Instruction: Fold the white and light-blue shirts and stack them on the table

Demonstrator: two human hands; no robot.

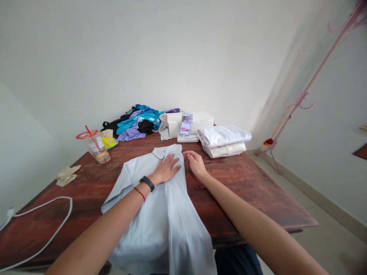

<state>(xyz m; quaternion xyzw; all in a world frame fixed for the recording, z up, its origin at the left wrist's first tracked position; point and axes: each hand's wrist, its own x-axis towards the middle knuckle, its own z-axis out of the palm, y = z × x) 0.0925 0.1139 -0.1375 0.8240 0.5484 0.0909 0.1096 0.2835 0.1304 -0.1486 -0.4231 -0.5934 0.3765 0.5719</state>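
- Along the left edge of the wooden table [246, 183], a white cable [48, 217] is looping across the top, a crumpled tan cloth [67, 175] is lying near the corner, and a plastic cup [98, 149] with a red straw is standing behind it, well clear of your work.
- At the back, a heap of blue and purple clothes [137, 124] is waiting against the wall.
- Moving to the centre, the pale blue shirt [160, 214] is lying flat with its collar away from you and its tail hanging over the near edge — its right side is already folded in, while the left sleeve is still spread out.
- Your left hand [165, 170] is pressing flat on the upper chest of the shirt, fingers spread, gripping nothing, just pinning the cloth.
- Your right hand [196, 163] is resting at the folded edge near the shoulder, fingers slightly curled on the seam; it looks like touch rather than a closed hold.
- By my reading you are midway through folding — next, the left sleeve side needs bringing over while one palm is keeping the collar from sliding.
- Further right, a white box [197, 122] and a stack of folded white garments [223, 141] are sitting apart from your hands.
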